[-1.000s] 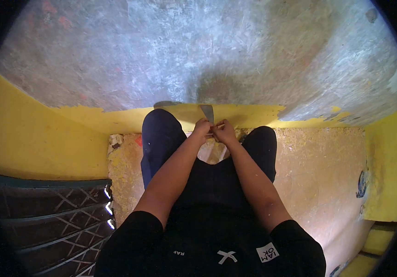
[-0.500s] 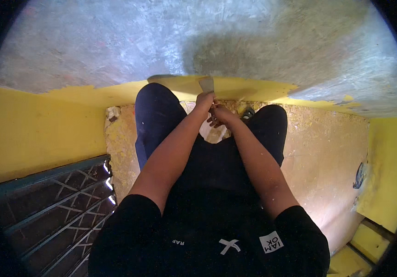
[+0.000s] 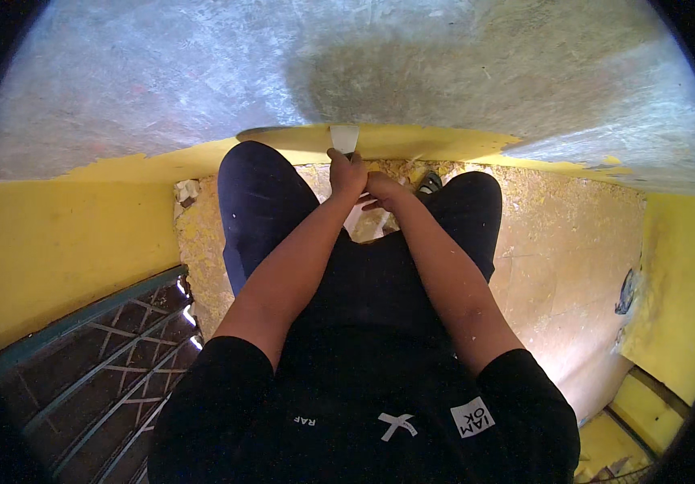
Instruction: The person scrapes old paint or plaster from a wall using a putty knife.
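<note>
metal grate (image 3: pixel 105 355) lower left; debris-strewn floor (image 3: pixel 573 258); sandal (image 3: pixel 428 182).

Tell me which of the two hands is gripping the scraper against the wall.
The left hand grips the scraper, its blade at the yellow paint's edge. The right hand sits just behind it, lower, off the blade.

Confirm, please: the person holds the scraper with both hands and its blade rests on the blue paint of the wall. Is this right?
Not quite. In the head view both hands, left hand and right hand, do hold the scraper, but its blade rests on yellow paint, not blue, below the bare grey wall.
</note>
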The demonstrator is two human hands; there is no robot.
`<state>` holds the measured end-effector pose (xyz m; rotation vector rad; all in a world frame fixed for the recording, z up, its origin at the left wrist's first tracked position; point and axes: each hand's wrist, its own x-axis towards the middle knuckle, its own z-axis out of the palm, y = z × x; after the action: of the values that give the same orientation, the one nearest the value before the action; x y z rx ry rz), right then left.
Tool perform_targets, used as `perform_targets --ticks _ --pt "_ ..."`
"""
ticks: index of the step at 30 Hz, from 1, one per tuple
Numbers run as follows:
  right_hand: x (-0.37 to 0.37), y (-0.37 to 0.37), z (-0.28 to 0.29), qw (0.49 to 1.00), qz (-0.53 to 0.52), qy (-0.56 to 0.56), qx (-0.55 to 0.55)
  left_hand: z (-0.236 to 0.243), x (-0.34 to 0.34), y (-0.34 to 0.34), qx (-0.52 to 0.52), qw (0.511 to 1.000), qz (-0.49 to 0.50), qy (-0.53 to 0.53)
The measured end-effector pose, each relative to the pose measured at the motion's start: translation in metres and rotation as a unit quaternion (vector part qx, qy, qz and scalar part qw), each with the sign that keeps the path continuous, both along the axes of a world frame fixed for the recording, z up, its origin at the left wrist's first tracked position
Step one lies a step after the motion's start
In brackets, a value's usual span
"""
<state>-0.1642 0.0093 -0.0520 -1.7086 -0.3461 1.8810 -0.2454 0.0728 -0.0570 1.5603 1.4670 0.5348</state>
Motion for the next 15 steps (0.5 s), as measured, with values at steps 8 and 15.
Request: perform_targets --ticks 8,15 --pt "0.005 -0.001 -0.010 0.997 -0.035 -0.063 0.037 0.026 0.002 -0.007 -0.012 0.999 -0.004 -0.035" --pt "-0.009 0.007 0.018 0.995 -0.039 -0.012 0.087 0.032 -0.013 0.005 0.226 0.967 -0.024 -0.112"
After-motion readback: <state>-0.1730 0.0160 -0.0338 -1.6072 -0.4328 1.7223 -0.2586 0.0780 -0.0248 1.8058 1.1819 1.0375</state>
